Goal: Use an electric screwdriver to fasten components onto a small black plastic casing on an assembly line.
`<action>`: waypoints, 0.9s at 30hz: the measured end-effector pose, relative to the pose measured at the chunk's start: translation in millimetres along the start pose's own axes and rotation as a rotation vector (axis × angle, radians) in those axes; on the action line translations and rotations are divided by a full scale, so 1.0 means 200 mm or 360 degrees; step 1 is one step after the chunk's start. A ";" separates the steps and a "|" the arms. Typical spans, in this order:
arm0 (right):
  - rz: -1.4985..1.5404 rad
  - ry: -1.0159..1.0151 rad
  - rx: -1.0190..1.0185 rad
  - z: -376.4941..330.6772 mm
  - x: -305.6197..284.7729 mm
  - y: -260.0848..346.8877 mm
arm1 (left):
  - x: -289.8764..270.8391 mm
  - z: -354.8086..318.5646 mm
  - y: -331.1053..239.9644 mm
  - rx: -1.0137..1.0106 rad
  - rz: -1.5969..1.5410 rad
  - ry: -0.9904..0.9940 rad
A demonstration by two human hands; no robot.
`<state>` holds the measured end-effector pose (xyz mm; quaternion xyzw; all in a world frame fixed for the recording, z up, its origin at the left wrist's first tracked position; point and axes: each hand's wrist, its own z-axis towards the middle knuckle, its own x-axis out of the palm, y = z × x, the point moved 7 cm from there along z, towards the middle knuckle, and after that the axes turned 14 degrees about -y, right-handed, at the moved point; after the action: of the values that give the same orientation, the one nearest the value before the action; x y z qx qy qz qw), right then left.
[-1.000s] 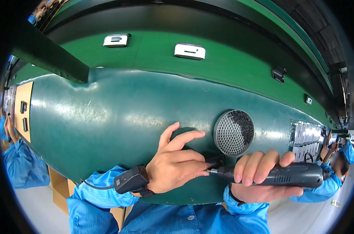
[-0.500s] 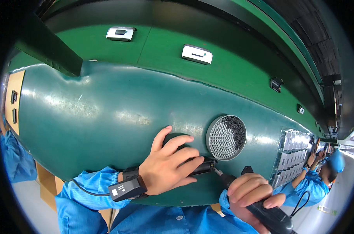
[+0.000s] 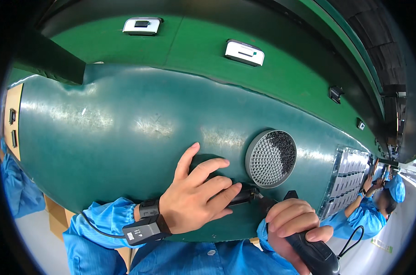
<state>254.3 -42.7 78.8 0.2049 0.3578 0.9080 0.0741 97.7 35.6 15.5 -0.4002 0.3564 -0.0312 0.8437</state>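
Observation:
My left hand [image 3: 196, 197] is pressed over a small black plastic housing [image 3: 243, 196], gripping it with the thumb and lower fingers while the index finger stretches away. The palm and fingers hide much of the housing. In my right hand [image 3: 292, 222], the fingers wrap around a black electric screwdriver [image 3: 315, 252] with a cord loop at its back. Its metal bit [image 3: 258, 195] points at the right end of the housing; whether it touches a screw is too small to tell. Just beyond the bit lies a round dish [image 3: 270, 158] with a holed plate and many tiny dark screws.
A green conveyor belt [image 3: 194, 46] across the far side carries white-faced units [image 3: 244, 52] and a dark part [image 3: 336, 94]. Clear trays of grey parts [image 3: 347, 181] lie at right, near a co-worker in blue [image 3: 368, 215]. A post [image 3: 57, 55] stands at left.
The view has shifted slightly. The housing's right end has turned a little in my left hand, and the screwdriver stays at that end. Both hands keep their holds.

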 end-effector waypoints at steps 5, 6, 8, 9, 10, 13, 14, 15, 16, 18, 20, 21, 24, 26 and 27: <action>0.0003 -0.0008 -0.0020 0.00 0.00 0.01 | -0.01 0.00 -0.01 0.0001 -0.0016 -0.0001; 0.0004 -0.0004 -0.0022 0.00 0.01 0.02 | -0.01 0.00 -0.01 0.0000 -0.0019 -0.0002; 0.0015 -0.0005 -0.0021 -0.01 0.00 0.01 | -0.01 0.00 -0.01 -0.0010 -0.0013 0.0002; 0.0023 -0.0003 -0.0022 -0.01 0.00 0.01 | 0.00 -0.01 -0.01 -0.0020 -0.0010 0.0009; 0.0017 -0.0004 -0.0025 -0.01 0.00 0.01 | 0.00 -0.01 -0.01 -0.0021 -0.0016 0.0015; -0.0002 -0.0001 -0.0025 -0.01 0.00 0.01 | 0.00 -0.01 -0.01 -0.0014 -0.0016 0.0015; 0.0006 -0.0010 -0.0018 -0.01 0.00 0.00 | 0.00 -0.01 -0.01 -0.0017 -0.0011 0.0021; 0.0015 -0.0018 -0.0012 -0.01 0.00 -0.01 | 0.00 -0.01 -0.01 -0.0020 -0.0005 0.0025; 0.0022 -0.0025 -0.0010 -0.02 0.00 -0.02 | 0.00 -0.01 -0.01 -0.0023 0.0002 0.0029; -0.0077 -0.0115 0.0034 -0.01 0.00 -0.05 | 0.00 -0.01 -0.01 -0.0025 0.0019 0.0032; -0.0044 -0.0099 0.0040 -0.01 0.01 -0.05 | -0.01 -0.01 -0.02 -0.0023 0.0029 0.0034; -0.0012 -0.0076 0.0045 -0.01 0.01 -0.05 | -0.01 -0.01 -0.03 -0.0020 0.0022 0.0040; 0.0053 0.0008 0.0075 -0.01 0.00 0.02 | -0.04 -0.03 -0.09 -0.0021 0.0016 0.0057; 0.0130 -0.0224 0.0092 -0.02 -0.01 0.05 | -0.05 -0.04 -0.13 0.0022 0.0002 0.0079; 0.0099 -0.0322 0.0197 -0.02 -0.01 0.07 | -0.07 -0.04 -0.15 0.0038 0.0011 0.0067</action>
<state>254.0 -55.5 84.7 0.3108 0.3972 0.8607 0.0689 88.1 14.2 41.7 -0.3882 0.3752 -0.0410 0.8407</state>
